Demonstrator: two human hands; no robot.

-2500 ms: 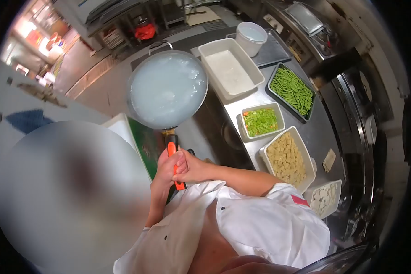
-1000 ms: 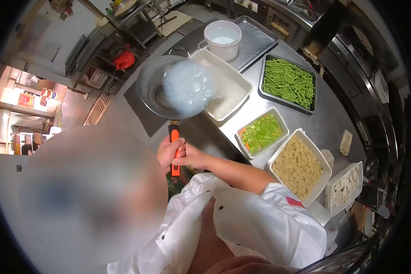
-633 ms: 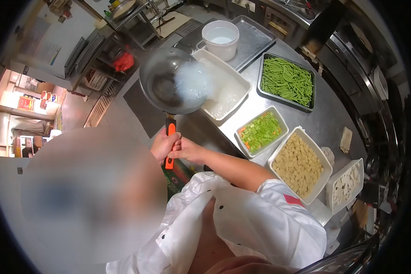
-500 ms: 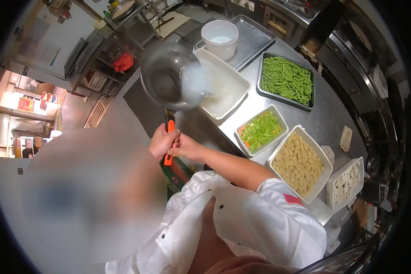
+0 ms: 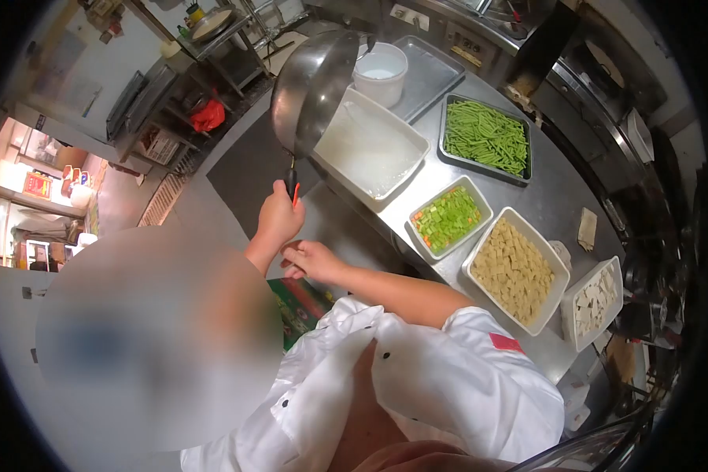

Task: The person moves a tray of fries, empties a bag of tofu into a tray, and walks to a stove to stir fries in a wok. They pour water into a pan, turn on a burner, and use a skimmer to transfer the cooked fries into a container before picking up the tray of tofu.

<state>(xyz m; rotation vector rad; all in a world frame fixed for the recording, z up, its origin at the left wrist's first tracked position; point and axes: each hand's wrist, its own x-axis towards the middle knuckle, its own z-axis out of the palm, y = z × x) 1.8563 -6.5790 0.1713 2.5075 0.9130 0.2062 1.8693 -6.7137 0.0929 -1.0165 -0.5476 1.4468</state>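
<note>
My left hand (image 5: 281, 214) grips the black and orange handle of a metal wok (image 5: 311, 94). The wok is tilted up on its side, its rim over the left end of a long white tub (image 5: 385, 145) with cloudy liquid in it. My right hand (image 5: 311, 260) is just below my left hand, off the handle, its fingers loosely bent and apart with nothing visible in them. Behind the tub stands a round white bucket (image 5: 381, 75) of clear liquid. A blurred patch hides my left forearm.
On the steel counter (image 5: 554, 197) stand a tray of green beans (image 5: 486, 135), a tub of chopped green and orange vegetables (image 5: 448, 216), a tub of pale tan cubes (image 5: 515, 271), a tub of white pieces (image 5: 594, 307) and a folded cloth (image 5: 587, 228). A metal tray (image 5: 429, 71) lies behind the bucket.
The wok has risen and turned from facing up to on its side, moving slightly right. My right hand has let go of the handle. My left hand has moved up with it.
</note>
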